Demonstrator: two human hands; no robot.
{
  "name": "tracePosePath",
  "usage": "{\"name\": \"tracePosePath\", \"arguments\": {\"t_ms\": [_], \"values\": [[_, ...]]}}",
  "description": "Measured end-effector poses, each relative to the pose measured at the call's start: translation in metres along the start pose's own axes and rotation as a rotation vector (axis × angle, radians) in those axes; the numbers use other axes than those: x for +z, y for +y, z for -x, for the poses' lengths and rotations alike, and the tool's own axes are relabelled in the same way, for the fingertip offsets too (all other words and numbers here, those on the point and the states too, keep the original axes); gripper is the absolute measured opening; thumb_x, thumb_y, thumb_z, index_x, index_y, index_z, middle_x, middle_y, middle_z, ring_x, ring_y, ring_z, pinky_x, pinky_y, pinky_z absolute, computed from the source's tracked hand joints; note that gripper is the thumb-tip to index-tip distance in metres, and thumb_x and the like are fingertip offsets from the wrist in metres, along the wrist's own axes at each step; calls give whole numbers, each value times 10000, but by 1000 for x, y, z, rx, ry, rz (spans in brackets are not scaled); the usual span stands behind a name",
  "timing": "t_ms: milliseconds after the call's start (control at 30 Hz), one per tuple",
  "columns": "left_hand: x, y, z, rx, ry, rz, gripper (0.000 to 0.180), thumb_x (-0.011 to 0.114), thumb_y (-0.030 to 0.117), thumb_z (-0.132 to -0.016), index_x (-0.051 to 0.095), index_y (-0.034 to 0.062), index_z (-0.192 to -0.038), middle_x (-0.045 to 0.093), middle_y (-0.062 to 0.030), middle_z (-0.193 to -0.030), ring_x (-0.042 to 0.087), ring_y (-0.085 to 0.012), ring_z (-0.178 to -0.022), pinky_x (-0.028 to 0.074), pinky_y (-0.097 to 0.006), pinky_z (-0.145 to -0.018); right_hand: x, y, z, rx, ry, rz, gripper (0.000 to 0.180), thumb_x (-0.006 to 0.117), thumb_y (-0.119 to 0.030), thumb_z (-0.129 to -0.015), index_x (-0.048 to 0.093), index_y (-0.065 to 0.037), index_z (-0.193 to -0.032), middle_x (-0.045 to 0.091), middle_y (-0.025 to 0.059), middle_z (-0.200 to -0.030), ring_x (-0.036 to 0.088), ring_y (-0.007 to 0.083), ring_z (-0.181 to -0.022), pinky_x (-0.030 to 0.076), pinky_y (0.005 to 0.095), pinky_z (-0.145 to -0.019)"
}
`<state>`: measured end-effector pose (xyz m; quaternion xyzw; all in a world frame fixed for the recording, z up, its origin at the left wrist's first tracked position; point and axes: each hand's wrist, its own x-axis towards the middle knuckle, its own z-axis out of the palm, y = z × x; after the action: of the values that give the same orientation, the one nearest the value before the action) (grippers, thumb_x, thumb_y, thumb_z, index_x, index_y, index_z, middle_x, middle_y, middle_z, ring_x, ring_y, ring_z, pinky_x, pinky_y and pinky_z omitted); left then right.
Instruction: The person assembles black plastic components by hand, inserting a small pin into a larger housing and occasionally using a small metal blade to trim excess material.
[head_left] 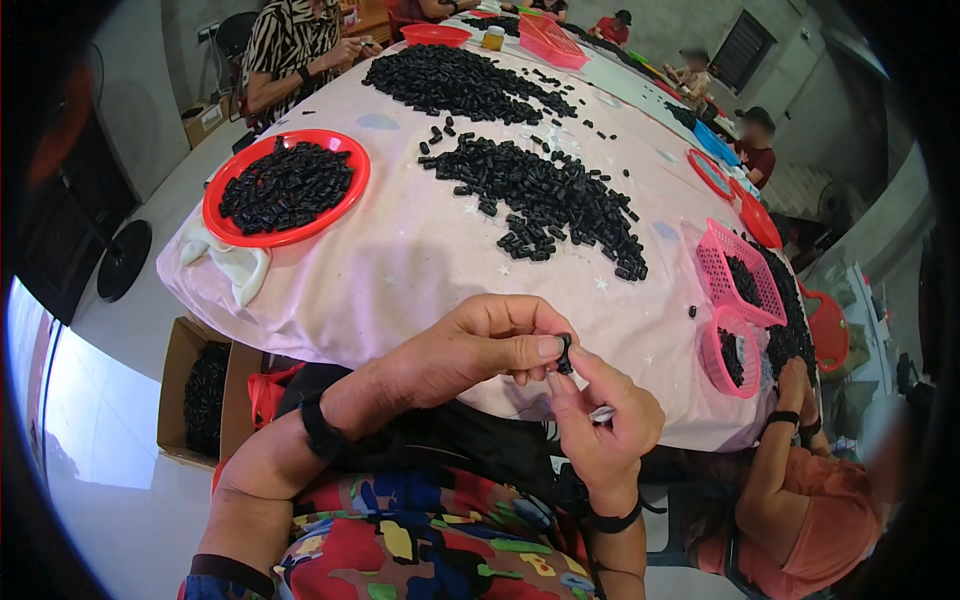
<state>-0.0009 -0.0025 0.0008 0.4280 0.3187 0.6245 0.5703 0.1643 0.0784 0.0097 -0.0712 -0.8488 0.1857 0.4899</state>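
Fingertips of both hands meet over the near edge of the tabletop point(400, 270), pinching one small black cylindrical plastic piece point(565, 353): the left hand point(470, 355) clamps it from above with thumb and forefinger, and the right hand point(600, 425) closes on it from below, each grip grasping the same piece. Beyond them, a pale pink cloth printed with small stars covers the tabletop, strewn with a loose heap of matching black pieces point(545, 195). A round red plastic tray point(225, 225) holds more at far left. Two pink lattice baskets point(740, 300) stand at right. An open brown cardboard box point(180, 360) sits on the floor below.
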Motion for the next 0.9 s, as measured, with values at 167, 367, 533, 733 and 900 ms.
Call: {"name": "tracePosePath", "arguments": {"t_ms": [167,367,533,733,900], "values": [[1,0,0,-16,9,-25,196,561,183,-947,592,30,-1065,615,0,-936,538,-57,-802,437,-217,-738,-3,5,5,-121,-5,170,279,783,-22,-691,666,-54,-942,552,69,-580,512,191,-424,380,293,-396],[3,-1,0,-11,18,12,207,559,185,-948,593,28,-1079,612,-1,-937,525,-54,-799,430,-208,-731,-3,-4,5,50,-7,98,274,827,-146,-695,614,-53,-839,551,56,-559,537,159,-440,405,266,-414],[1,2,2,-47,-16,35,247,562,181,-945,595,14,-1124,607,-8,-960,540,-63,-858,434,-218,-773,-6,1,3,303,-150,-18,382,829,-308,-713,562,-40,-767,592,61,-588,591,141,-489,452,247,-456],[1,0,0,-39,-36,11,266,566,184,-943,597,2,-1134,623,-44,-1047,565,-96,-967,438,-247,-872,-3,0,-3,346,-182,-39,441,812,-374,-713,550,-22,-753,615,92,-611,619,179,-513,467,273,-471],[2,1,1,-59,-54,18,272,561,175,-944,595,-1,-1148,625,-58,-1079,568,-114,-1022,432,-261,-920,-4,2,-2,335,-212,61,483,803,-430,-697,553,-19,-742,583,109,-585,611,232,-507,459,294,-468]]}}
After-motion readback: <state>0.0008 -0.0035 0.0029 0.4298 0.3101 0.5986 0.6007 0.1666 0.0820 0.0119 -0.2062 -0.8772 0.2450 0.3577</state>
